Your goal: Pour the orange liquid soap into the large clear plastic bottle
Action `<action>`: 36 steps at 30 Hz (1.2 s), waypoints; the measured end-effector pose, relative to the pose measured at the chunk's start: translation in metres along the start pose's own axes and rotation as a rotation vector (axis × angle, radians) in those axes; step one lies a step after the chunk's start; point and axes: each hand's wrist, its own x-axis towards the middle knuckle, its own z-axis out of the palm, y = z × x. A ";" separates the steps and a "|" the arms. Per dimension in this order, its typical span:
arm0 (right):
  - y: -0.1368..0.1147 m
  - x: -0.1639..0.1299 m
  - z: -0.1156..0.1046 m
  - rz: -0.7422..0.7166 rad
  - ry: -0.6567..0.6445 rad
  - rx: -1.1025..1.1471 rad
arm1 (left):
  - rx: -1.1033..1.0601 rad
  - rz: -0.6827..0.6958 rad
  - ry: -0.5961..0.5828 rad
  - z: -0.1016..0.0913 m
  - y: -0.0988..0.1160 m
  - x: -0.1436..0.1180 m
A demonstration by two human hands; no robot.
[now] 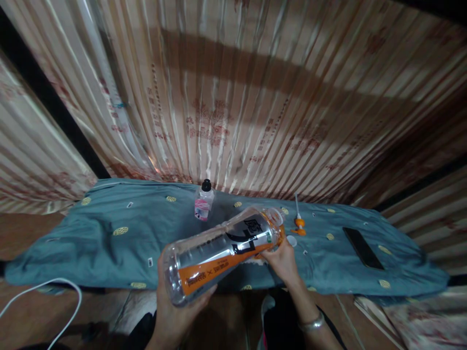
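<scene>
While both hands grip it, one large clear plastic bottle [222,250] with an orange, black and white label lies tilted on its side in mid-air, base toward the camera and neck pointing away and to the right. The left hand [175,306] cups the base from below, thumb up the near side and fingers curled under the rim; the right hand [282,260], a metal bangle [312,323] on its wrist, closes around the neck end, hiding whether a cap is on. Both forearms rise from the bottom edge, the right one slanting in from the lower right. Just beyond the right hand, one small white cap [292,240] rests on the teal patterned cloth [109,243], with one orange-and-white pump nozzle [299,221] lying close behind it. One small bottle [203,200] with a black cap and pink label stands upright near the cloth's far edge, well apart from the hands. One dark phone [363,248] lies flat toward the cloth's right end. Bare cloth stretches wide to the left; one white cable [54,291] loops past its near left edge, and striped curtains [237,97] close off the far side
</scene>
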 end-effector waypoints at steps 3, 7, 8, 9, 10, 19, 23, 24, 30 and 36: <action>-0.002 0.000 0.000 0.011 -0.003 -0.005 | -0.015 0.007 0.012 0.000 0.000 0.000; -0.003 0.000 -0.001 0.012 -0.013 0.003 | -0.008 0.020 0.020 0.001 -0.002 -0.001; -0.003 0.000 -0.002 0.007 -0.014 0.001 | -0.012 0.018 0.024 0.001 -0.002 -0.001; -0.002 0.000 -0.002 0.000 -0.014 -0.001 | -0.016 0.015 0.028 0.001 -0.003 -0.001; -0.002 0.000 -0.002 -0.006 -0.012 -0.005 | -0.019 0.013 0.032 0.001 -0.003 -0.001; 0.000 -0.001 -0.001 0.009 -0.024 -0.013 | 0.029 0.011 0.018 -0.002 -0.006 0.000; -0.001 -0.001 -0.002 0.004 -0.025 -0.008 | 0.053 0.026 0.022 -0.003 -0.006 0.000; -0.001 -0.001 -0.002 0.004 -0.028 -0.002 | 0.050 0.023 0.019 -0.003 -0.006 0.001; 0.000 -0.001 -0.001 -0.014 -0.020 -0.001 | 0.008 0.019 0.026 0.000 -0.002 0.000; 0.001 0.000 -0.001 0.005 -0.008 -0.036 | 0.004 -0.019 0.031 0.001 -0.003 -0.002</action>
